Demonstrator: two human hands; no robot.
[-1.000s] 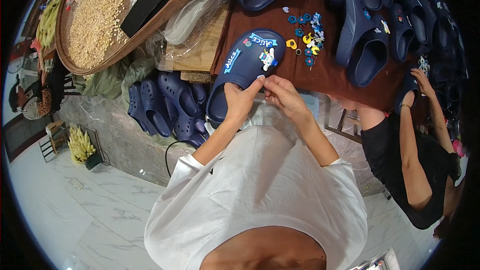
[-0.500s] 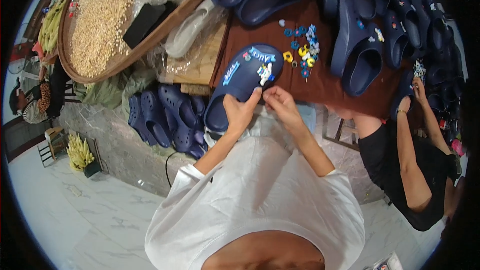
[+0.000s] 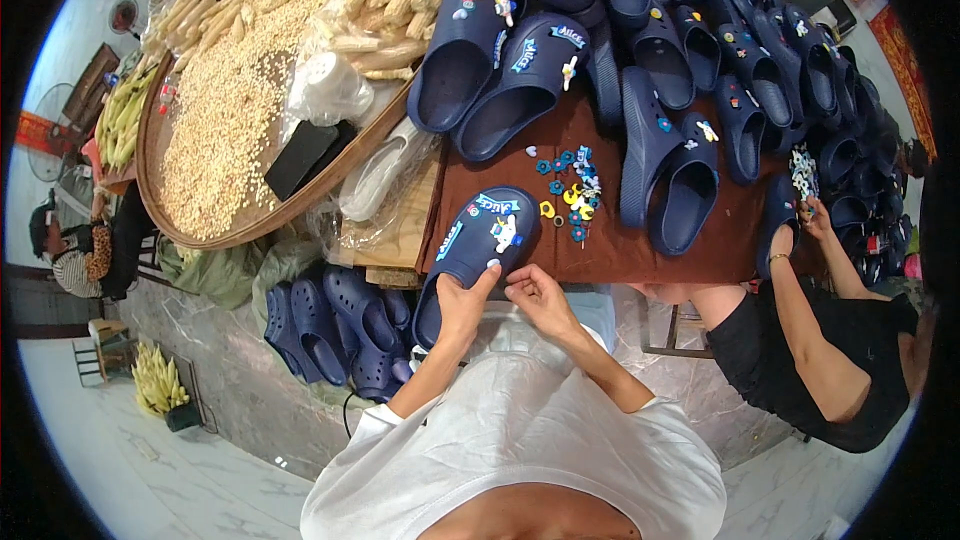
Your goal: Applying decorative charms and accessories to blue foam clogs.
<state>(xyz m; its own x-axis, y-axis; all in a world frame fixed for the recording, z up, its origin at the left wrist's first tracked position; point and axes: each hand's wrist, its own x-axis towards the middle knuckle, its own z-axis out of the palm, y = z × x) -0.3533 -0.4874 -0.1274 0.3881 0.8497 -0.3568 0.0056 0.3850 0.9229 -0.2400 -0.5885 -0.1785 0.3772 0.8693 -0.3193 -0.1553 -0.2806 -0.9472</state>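
A navy clog (image 3: 462, 262) is in my left hand (image 3: 463, 305), its toe pointing away from me. The thumb lies on its upper, where a small pale spot shows at the thumb tip. Blue banner-shaped charms and a white character charm (image 3: 507, 233) sit on the clog. My right hand (image 3: 542, 302) is close beside the clog's right edge, thumb and forefinger pinched together; whatever is between them is hidden. Beyond the clog, a loose heap of small charms (image 3: 575, 195) in blue, yellow and white lies on the brown cloth (image 3: 600, 262).
Many decorated navy clogs (image 3: 684, 190) cover the table's back and right. A round tray of corn kernels (image 3: 215, 155) stands at left, a black phone-like slab (image 3: 308, 158) on it. More clogs (image 3: 322, 340) sit below. At right, a co-worker's hands (image 3: 800, 230) hold another clog.
The view has tilted up, so the table sits lower and more of its far side shows. My left hand still holds the clog; the right hand stays pinched close beside it.
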